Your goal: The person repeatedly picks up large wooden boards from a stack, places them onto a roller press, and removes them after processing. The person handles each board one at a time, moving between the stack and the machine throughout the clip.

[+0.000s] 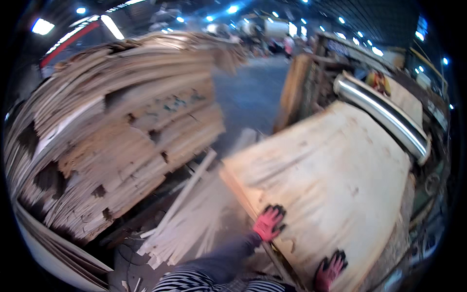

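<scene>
Two gloved hands on a wide veneer sheet (331,180).

Left hand (268,223), in a pink and black glove, pressed flat on the near left edge of the pale sheet, fingers (277,211) spread; right hand (330,270), gloved alike, resting on the sheet's lower edge, near the left hand but apart from it. Beyond the sheet's far end, a shiny metal roller (384,114). To the left, a tall ragged stack of veneer sheets (116,126), edges torn and uneven. Between stack and sheet, thin wood strips (187,219) scattered on the floor (250,92). Striped sleeve (194,281) at the lower edge.
</scene>
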A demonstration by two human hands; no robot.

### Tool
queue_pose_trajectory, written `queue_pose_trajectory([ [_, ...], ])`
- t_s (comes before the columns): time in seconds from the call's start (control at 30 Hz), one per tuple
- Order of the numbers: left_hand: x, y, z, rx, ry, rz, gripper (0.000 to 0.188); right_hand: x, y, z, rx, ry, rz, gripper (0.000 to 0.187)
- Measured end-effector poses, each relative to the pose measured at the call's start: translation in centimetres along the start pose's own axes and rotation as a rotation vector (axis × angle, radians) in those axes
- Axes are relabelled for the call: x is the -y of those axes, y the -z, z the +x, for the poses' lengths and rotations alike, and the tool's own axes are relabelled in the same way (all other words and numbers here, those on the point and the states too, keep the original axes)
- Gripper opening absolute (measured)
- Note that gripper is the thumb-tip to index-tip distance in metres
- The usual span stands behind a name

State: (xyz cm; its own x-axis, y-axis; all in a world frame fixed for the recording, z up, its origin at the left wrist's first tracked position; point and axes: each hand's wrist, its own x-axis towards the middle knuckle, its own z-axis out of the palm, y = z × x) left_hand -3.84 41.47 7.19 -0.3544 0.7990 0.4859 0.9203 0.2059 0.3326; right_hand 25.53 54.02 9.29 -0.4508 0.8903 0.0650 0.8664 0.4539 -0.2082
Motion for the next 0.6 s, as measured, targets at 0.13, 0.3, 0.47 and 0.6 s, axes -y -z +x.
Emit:
queue_pose_trajectory([
  [0.13,-0.5,1.2,-0.6,-0.072,0.023,0.008,0.056,-0.1,-0.6,0.4,-0.019,0.012,-0.021,0.059],
  [0.3,0.0,-0.4,-0.8,-0.144,0.01,-0.064,0.052,-1.1,-1.3,-0.1,-0.042,0.006,-0.048,0.057],
  [0.47,1.5,-2.9,-1.7,-0.093,0.057,-0.161,0.06,-2.6,-3.0,0.8,-0.121,0.135,-0.121,0.06],
  [0.6,1.8,-3.2,-2.1,-0.082,0.083,-0.076,0.065,-1.4,-2.1,0.4,-0.06,0.029,-0.044,0.062],
])
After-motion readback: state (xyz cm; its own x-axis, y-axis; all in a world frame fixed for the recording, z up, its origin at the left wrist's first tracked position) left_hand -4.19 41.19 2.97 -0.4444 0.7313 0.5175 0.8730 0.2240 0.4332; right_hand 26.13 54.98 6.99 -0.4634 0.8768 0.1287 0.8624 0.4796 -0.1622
